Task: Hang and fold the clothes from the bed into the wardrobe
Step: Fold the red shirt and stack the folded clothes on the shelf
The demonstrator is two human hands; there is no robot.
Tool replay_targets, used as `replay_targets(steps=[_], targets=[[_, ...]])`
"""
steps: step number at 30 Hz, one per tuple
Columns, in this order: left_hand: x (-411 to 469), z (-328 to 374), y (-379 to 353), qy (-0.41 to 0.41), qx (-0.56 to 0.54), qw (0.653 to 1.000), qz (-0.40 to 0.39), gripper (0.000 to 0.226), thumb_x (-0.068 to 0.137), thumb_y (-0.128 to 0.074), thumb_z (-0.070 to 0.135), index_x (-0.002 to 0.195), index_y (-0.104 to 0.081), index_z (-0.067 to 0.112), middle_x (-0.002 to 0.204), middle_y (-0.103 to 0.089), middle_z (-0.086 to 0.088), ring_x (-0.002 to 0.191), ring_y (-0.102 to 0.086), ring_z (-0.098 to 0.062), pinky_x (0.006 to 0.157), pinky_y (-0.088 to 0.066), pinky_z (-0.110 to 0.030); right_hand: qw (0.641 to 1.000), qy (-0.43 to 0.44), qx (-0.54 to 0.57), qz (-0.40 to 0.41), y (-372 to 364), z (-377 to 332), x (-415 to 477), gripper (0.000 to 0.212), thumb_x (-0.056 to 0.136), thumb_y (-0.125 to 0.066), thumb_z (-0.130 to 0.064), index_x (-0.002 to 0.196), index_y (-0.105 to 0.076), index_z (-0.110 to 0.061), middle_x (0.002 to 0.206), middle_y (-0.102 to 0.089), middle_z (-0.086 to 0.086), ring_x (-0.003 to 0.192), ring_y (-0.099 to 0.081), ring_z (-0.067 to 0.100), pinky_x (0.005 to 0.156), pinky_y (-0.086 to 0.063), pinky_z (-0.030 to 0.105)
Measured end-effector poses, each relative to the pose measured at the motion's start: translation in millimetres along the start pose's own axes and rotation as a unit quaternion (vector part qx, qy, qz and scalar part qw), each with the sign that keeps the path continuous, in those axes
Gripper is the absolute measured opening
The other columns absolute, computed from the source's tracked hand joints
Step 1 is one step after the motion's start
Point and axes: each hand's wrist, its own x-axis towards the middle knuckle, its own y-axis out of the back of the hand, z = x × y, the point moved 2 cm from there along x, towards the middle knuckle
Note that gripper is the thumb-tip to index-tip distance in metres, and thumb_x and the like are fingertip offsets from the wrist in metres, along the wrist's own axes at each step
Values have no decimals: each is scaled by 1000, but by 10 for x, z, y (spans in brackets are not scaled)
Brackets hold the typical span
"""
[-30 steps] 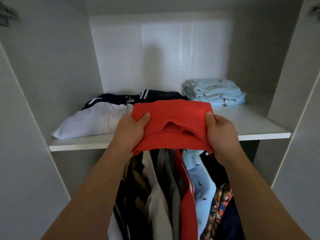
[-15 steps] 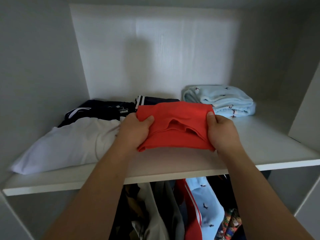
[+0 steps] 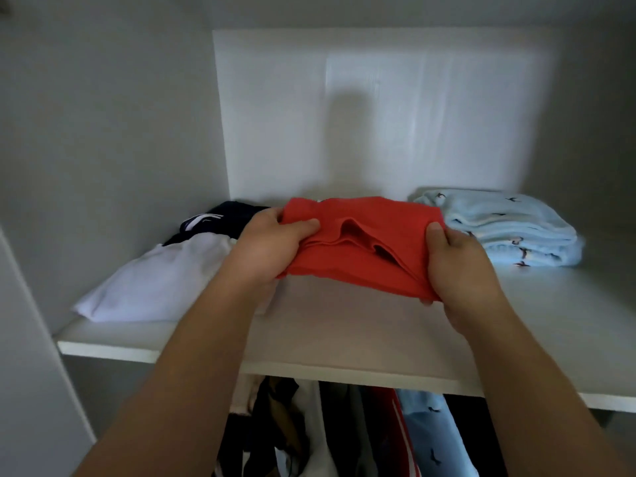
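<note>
A folded red garment (image 3: 364, 246) is over the white wardrobe shelf (image 3: 344, 339), between a white and dark folded pile and a light blue pile. My left hand (image 3: 272, 246) grips its left edge, thumb on top. My right hand (image 3: 457, 263) grips its right edge, thumb on top and fingers beneath. The garment's far part reaches over the shelf's middle; whether its underside touches the board is hidden.
A white folded garment (image 3: 158, 280) with a dark navy one (image 3: 220, 218) behind it lies at shelf left. A light blue patterned folded stack (image 3: 499, 228) sits at shelf right. Several hung clothes (image 3: 344, 432) show below the shelf. Wardrobe walls close both sides.
Both hands have carried the red garment up from in front of the shelf edge and further in over the shelf, between the two piles. The grip is unchanged.
</note>
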Motion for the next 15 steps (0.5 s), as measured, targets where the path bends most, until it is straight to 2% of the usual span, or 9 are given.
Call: replay_targets(steps=[2,5,6,8,9,10,12,14,15], targets=[[6,104,242,5,-41,999,20,26,88,-72,14,115,-72,13,96,-79,-6,81,-76,-22,68,-60,-34,998,4,48,-31,-153,-149,-33,44,107,-39,-38,88,-63,-6,60,-58,14,38,-61,28,36,-47,31],[33,232,661,-1,-36,995,91,43,85,-70,-2,125,-66,13,106,-75,-12,90,-74,-27,82,-61,-41,993,18,75,-84,-478,-422,-70,43,107,-40,-39,95,-63,-5,75,-65,16,49,-67,32,38,-54,39],[48,264,802,-4,-11,994,113,49,85,-70,-4,129,-63,15,107,-74,-12,92,-73,-27,85,-60,-41,992,30,76,-101,-612,-527,-77,44,107,-40,-39,99,-64,-3,84,-67,19,60,-70,37,46,-58,45],[84,317,1081,-9,77,987,142,59,86,-70,-5,137,-59,20,107,-71,-11,92,-70,-26,83,-58,-36,987,57,73,-131,-890,-733,-107,48,108,-39,-38,105,-64,3,100,-67,25,84,-69,43,73,-60,55],[102,343,1214,-13,131,980,150,60,86,-69,-5,139,-58,21,111,-70,-11,93,-69,-25,83,-57,-34,985,66,69,-145,-1021,-826,-129,49,108,-39,-37,107,-64,6,106,-66,27,93,-67,45,86,-56,55],[123,361,1341,-20,185,970,157,59,87,-68,-6,138,-60,22,117,-69,-11,96,-67,-23,84,-54,-31,983,69,64,-158,-1140,-902,-156,50,108,-39,-36,107,-64,7,109,-66,28,100,-65,44,92,-52,49],[155,375,1547,-39,281,945,165,54,86,-65,-8,133,-66,19,127,-67,-8,104,-62,-18,88,-46,-23,981,75,46,-170,-1343,-1020,-207,48,108,-40,-35,104,-64,6,111,-67,26,105,-63,40,85,-44,34],[167,348,1672,-56,354,920,157,54,83,-60,-13,129,-68,14,127,-68,-7,107,-60,-15,88,-41,-19,981,76,36,-178,-1502,-1097,-267,47,108,-40,-36,103,-64,4,110,-67,25,105,-63,39,81,-43,34],[171,311,1712,-67,391,905,153,54,81,-59,-13,128,-69,13,127,-69,-9,109,-62,-18,90,-42,-21,979,76,32,-185,-1574,-1105,-305,46,108,-39,-36,105,-64,4,111,-67,24,106,-63,39,82,-43,34]])
